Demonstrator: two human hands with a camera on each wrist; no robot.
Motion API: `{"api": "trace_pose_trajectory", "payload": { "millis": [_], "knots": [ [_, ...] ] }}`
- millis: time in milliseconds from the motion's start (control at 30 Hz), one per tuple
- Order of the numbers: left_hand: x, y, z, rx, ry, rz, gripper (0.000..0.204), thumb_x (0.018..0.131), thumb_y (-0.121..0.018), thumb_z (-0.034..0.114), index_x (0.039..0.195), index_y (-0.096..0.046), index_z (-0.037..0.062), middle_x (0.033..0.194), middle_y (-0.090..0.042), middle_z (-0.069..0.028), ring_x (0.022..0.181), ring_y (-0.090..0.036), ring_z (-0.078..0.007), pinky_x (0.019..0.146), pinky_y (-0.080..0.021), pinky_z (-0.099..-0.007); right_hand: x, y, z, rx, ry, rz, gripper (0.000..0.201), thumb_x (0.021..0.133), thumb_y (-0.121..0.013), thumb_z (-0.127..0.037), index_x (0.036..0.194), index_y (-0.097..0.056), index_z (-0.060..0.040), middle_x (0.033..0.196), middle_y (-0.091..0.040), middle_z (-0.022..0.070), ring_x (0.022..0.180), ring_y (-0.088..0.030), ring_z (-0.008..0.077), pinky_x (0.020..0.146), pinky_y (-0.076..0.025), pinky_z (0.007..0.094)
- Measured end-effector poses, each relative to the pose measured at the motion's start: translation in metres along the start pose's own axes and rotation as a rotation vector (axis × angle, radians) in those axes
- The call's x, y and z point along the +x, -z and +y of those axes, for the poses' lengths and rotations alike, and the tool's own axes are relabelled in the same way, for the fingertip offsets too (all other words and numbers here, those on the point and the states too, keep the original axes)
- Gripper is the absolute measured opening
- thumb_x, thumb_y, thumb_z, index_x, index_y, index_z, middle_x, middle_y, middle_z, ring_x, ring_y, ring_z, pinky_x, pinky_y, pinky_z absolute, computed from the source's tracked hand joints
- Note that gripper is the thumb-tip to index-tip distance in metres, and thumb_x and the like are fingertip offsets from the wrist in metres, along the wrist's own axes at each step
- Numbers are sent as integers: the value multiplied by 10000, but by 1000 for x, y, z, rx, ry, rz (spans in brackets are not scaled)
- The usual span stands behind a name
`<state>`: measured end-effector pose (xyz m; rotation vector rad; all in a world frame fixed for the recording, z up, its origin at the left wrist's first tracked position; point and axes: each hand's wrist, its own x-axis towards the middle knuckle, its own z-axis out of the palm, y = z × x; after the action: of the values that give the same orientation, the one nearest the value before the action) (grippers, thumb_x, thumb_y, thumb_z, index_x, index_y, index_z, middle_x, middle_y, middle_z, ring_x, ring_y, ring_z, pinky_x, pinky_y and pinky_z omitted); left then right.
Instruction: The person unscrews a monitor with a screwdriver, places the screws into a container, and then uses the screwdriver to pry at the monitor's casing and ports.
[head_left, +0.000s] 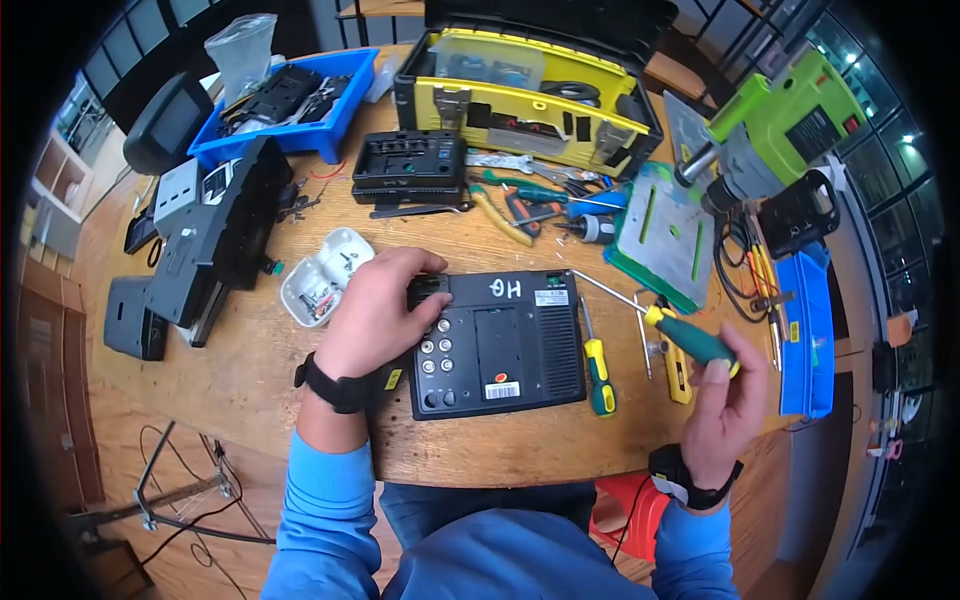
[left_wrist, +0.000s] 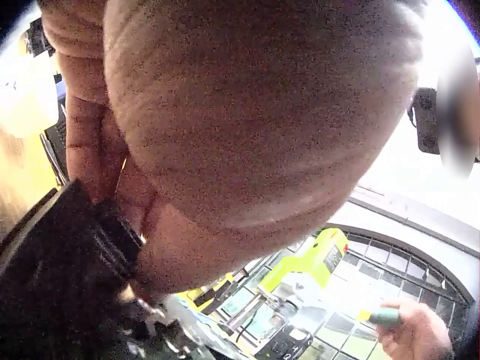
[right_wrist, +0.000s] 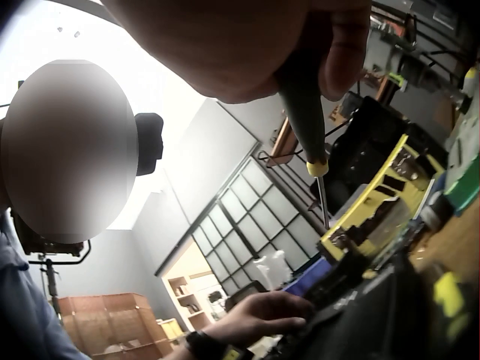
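A black electronic unit [head_left: 478, 345] lies on the wooden table, marked "HQ", with round metal connectors, a slotted vent and a barcode label. At its far left corner my left hand [head_left: 375, 310] grips it, thumb on top and fingers over the edge. My right hand [head_left: 728, 400] holds a screwdriver [head_left: 690, 337] with a green handle and yellow collar. The shaft slants left, its tip right at the unit's far right corner. In the right wrist view the screwdriver handle [right_wrist: 304, 112] sits between the fingers. A second green and yellow screwdriver [head_left: 599, 375] lies along the unit's right side.
A white tray of screws [head_left: 325, 275] sits left of the unit. Stacked black devices [head_left: 205, 255] and a blue bin [head_left: 345, 110] stand farther left. At the back are a yellow toolbox [head_left: 500, 105] and loose pliers [head_left: 495, 215]. A green drill press [head_left: 780, 130] stands right, beside a blue tray [head_left: 805, 335].
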<state>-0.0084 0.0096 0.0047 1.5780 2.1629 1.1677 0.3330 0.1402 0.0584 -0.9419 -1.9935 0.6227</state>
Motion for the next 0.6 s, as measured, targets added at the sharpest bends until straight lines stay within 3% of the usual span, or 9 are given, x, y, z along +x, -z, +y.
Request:
{"api": "trace_pose_trajectory", "payload": {
  "millis": [67, 133, 200, 233, 300, 333, 433, 600],
  "knots": [
    [0, 0, -3, -33, 3, -5, 308, 848, -864, 91, 1122, -761, -6, 1075, -786, -168, 1035, -756, -331, 923, -579, -379, 18, -17, -16, 291, 75, -7, 319, 1034, -598, 14, 1349, -617, 60, 1258, -648, 139, 1135, -644, 187, 1006, -516, 336],
    [0, 2, -4, -28, 24, -14, 302, 842, -872, 90, 1111, -773, -4, 1065, -787, -162, 993, -753, -319, 888, -574, -374, 36, -35, -35, 336, 64, -57, 338, 1023, -641, 9, 1355, -602, 56, 1287, -635, 127, 1157, -631, 177, 1028, -510, 337],
    [-1, 3, -6, -58, 49, -35, 311, 848, -876, 84, 1128, -777, -6, 1014, -787, -138, 900, -739, -253, 819, -568, -352, 54, -59, -51, 371, 124, -91, 346, 986, -718, -5, 1318, -638, 53, 1222, -653, 120, 1109, -642, 158, 953, -532, 301],
    [-1, 1, -8, -135, 117, -65, 304, 866, -867, 69, 1145, -775, -11, 963, -777, -114, 839, -704, -175, 767, -557, -323, 61, -70, -54, 373, 126, -98, 346, 986, -718, -5, 1318, -638, 53, 1222, -653, 120, 1109, -642, 158, 953, -532, 301],
    [-1, 0, -12, -175, 126, -66, 291, 876, -860, 62, 1144, -774, -13, 949, -772, -109, 828, -691, -154, 754, -554, -314, 73, -89, -57, 353, 311, -156, 325, 945, -782, -24, 1254, -694, 26, 1093, -680, 105, 946, -674, 133, 803, -551, 261],
    [0, -1, -13, -215, 126, -73, 279, 886, -852, 55, 1144, -773, -16, 936, -768, -103, 816, -679, -133, 740, -550, -304, 76, -95, -60, 352, 310, -161, 325, 945, -782, -24, 1254, -694, 26, 1093, -680, 105, 946, -674, 133, 803, -551, 261],
    [1, -1, -14, -215, 133, -83, 269, 885, -847, 45, 1135, -770, -20, 951, -769, -114, 829, -694, -154, 752, -556, -313, 87, -105, -68, 158, 466, -244, 304, 911, -818, -35, 1204, -737, -16, 925, -677, 78, 701, -652, 116, 639, -536, 251],
    [1, 2, -11, -196, 88, -70, 263, 874, -841, 37, 1122, -770, -12, 978, -771, -127, 864, -721, -201, 783, -561, -333, 91, -115, -70, 177, 476, -270, 302, 916, -824, -48, 1203, -734, -12, 936, -678, 79, 714, -653, 114, 633, -533, 250]
  ]
}}
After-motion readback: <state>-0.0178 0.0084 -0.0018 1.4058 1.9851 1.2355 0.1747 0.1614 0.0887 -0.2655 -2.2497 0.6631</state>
